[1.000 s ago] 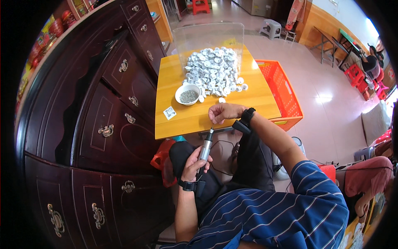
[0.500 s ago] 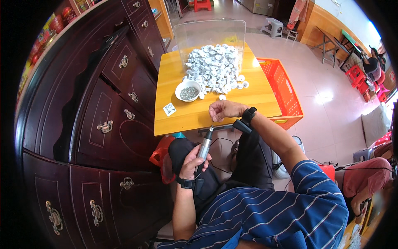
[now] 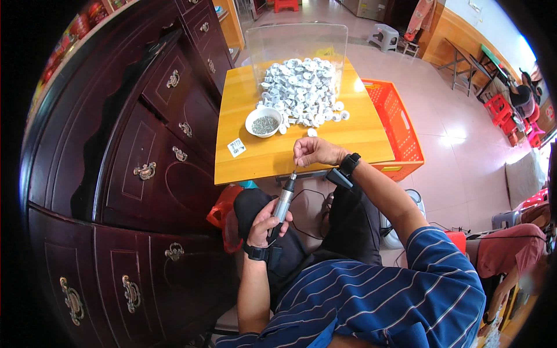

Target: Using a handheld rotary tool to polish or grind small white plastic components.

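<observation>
My left hand (image 3: 262, 225) is wrapped around a silver and black electric screwdriver (image 3: 282, 204), its tip pointing up and away from me. Just above that tip, the thumb and forefinger of my right hand (image 3: 319, 152) are pinched together. Whatever lies between those fingertips is too small to make out. Beyond my right hand, one white round plastic piece (image 3: 312, 133) rests by itself on the yellow table (image 3: 249, 166). A white bowl (image 3: 249, 120) of small metal screws (image 3: 265, 125) stands to the left, in front of a large heap of similar white pieces (image 3: 299, 87).
A clear plastic panel (image 3: 290, 40) stands upright behind the heap. A printed white card (image 3: 236, 147) lies at the table's left. An orange crate (image 3: 400, 127) sits against the right side. Dark drawers (image 3: 139, 174) line the left; another person (image 3: 505, 249) is at far right.
The view has shifted slightly. Both hands keep nearly the same pose, with the right fingertips still by the screwdriver's tip.
</observation>
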